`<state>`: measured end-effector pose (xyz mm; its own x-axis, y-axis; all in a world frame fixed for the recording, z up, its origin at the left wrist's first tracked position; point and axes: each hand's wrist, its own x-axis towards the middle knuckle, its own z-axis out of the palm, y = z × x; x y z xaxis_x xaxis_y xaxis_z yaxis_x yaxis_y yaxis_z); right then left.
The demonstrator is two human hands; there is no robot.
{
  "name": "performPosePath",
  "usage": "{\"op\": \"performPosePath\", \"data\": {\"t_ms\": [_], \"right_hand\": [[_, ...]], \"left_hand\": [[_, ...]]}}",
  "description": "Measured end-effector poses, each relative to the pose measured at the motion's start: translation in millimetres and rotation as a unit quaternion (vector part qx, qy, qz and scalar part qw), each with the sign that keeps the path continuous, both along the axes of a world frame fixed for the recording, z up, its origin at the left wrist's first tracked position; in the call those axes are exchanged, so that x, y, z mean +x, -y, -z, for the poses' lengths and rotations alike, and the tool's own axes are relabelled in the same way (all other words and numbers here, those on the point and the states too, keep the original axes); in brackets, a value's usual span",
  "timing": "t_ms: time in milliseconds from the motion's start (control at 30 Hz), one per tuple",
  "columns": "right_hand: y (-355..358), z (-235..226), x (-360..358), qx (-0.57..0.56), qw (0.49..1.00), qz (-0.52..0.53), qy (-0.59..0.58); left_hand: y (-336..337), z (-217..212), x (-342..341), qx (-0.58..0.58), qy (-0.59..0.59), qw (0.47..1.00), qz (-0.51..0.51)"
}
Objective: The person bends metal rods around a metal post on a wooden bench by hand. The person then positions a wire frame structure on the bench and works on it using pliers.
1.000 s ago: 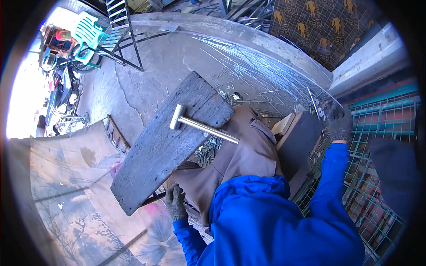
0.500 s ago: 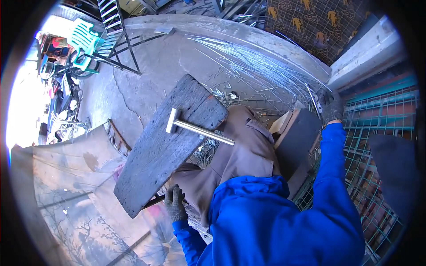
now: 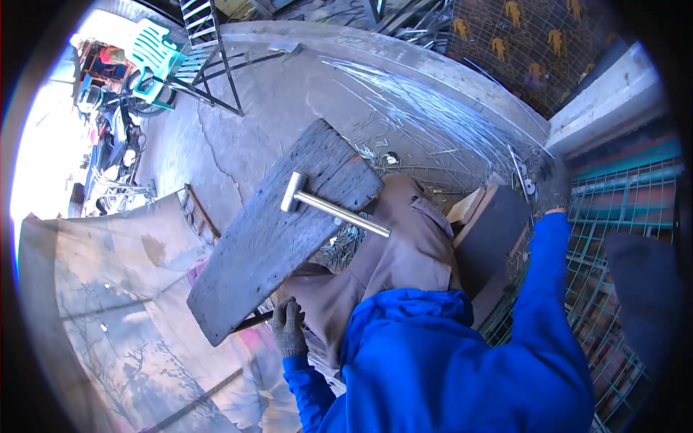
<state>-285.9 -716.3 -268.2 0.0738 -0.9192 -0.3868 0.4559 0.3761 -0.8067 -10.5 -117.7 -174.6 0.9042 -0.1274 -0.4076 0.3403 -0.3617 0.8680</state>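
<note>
My left hand point(image 3: 289, 328), in a grey glove, rests beside my thigh, just under the lower end of a dark weathered plank point(image 3: 267, 245), and holds nothing. The plank lies tilted across my brown-trousered leg point(image 3: 404, 252). A metal hammer point(image 3: 328, 209) lies on the plank, head toward the upper left. My right hand point(image 3: 554, 191), also gloved, is stretched far out to the right, closed around a thin metal wire point(image 3: 523, 173) at the edge of a green wire mesh point(image 3: 613, 238).
A fan of long straight wires point(image 3: 433, 108) and short wire offcuts point(image 3: 346, 245) lie on the concrete floor. A dark box or stool point(image 3: 498, 231) stands by my right knee. A painted cloth point(image 3: 108, 325) covers the left. A green plastic chair point(image 3: 155, 54) and a metal frame point(image 3: 209, 43) stand far off.
My right arm has stretched a little further toward the wires by the mesh. The left hand, the plank and the hammer have stayed put.
</note>
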Motion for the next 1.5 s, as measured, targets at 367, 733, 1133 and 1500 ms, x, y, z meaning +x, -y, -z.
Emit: {"op": "performPosePath", "data": {"t_ms": [367,733,1133,1500], "right_hand": [[2,37,-22,0.014,0.999,0.003,-0.044],[24,59,21,0.123,0.986,0.033,0.11],[104,106,-14,0.055,0.84,-0.251,-0.478],[-31,72,14,-0.2,0.737,-0.24,-0.6]], "left_hand": [[-4,5,5,0.007,-0.002,1.0,0.011],[-3,2,1,0.001,-0.02,1.0,0.012],[5,8,-3,0.015,-0.032,0.999,0.01],[65,-11,29,0.04,0.018,0.999,0.018]]}}
